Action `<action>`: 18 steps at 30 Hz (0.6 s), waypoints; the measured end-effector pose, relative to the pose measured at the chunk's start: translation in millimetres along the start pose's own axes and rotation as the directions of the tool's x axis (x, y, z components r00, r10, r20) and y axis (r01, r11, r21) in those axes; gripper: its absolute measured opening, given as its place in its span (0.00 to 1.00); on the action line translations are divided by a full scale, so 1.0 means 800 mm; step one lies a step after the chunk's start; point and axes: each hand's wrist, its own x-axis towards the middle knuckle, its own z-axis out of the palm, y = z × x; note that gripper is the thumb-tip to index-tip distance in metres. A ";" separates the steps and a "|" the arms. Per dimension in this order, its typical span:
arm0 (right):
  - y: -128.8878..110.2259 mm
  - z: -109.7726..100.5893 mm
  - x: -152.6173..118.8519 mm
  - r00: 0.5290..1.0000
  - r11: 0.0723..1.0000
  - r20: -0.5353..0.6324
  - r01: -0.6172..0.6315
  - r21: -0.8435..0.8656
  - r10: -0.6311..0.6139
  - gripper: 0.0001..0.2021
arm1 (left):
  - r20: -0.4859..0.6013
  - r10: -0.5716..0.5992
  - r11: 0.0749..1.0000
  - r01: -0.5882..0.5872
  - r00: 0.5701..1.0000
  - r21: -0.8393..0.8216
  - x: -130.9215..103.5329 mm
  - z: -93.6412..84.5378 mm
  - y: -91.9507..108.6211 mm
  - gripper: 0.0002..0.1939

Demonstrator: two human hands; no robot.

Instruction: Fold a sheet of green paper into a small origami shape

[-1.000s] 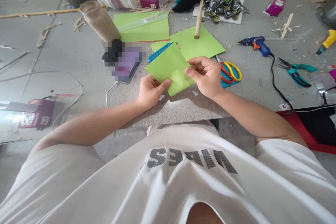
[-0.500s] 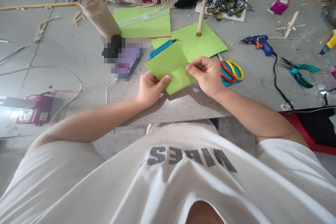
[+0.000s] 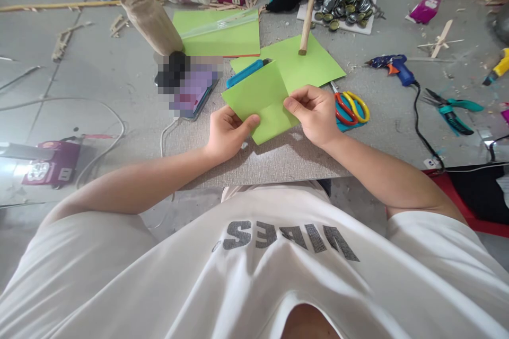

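Between my hands is a piece of green paper (image 3: 260, 95), tilted above the table's near edge, with a crease across its lower part. My left hand (image 3: 230, 132) pinches its lower left side, thumb on top and the other fingers beneath. At the right edge, my right hand (image 3: 314, 111) holds it between thumb and curled fingers. Just behind the paper lies a blue utility knife (image 3: 246, 73), partly covered by it. A larger green sheet (image 3: 318, 66) rests flat beyond, with a wooden stick (image 3: 306, 26) over its far edge.
Red-and-yellow-handled scissors (image 3: 352, 107) lie beside my right hand. Farther right are a blue glue gun (image 3: 393, 68) and teal pliers (image 3: 453, 111). A phone (image 3: 194, 90) and a brown bottle (image 3: 151, 21) are at the left. Bottle caps (image 3: 338, 2) are heaped at the back.
Almost nothing differs. The view has shifted very slightly, and both hands keep the same grip on the green paper.
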 end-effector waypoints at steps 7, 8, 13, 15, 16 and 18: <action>0.006 0.003 -0.004 0.995 0.999 -0.091 0.033 -0.015 -0.035 0.34 | 0.096 -0.071 0.991 0.081 0.993 -0.106 -0.009 0.009 0.010 0.37; 0.005 0.005 -0.005 0.994 0.999 -0.101 0.032 -0.016 -0.033 0.34 | 0.106 -0.102 0.986 0.115 0.989 -0.124 -0.010 0.012 0.011 0.37; -0.005 0.017 -0.013 0.996 1.000 -0.092 -0.011 -0.018 0.009 0.37 | 0.103 -0.202 0.955 0.219 0.974 -0.199 -0.012 0.024 0.008 0.40; -0.008 0.019 -0.015 0.997 0.999 -0.066 -0.036 -0.017 0.035 0.38 | 0.061 -0.216 0.952 0.224 0.975 -0.209 -0.010 0.024 0.005 0.42; -0.008 0.020 -0.015 0.998 0.999 -0.048 -0.043 -0.017 0.042 0.39 | 0.035 -0.216 0.954 0.219 0.976 -0.205 -0.009 0.024 0.004 0.42; -0.007 0.019 -0.014 0.999 0.999 -0.014 -0.038 -0.011 0.038 0.38 | -0.005 -0.203 0.963 0.199 0.979 -0.183 -0.007 0.022 0.003 0.42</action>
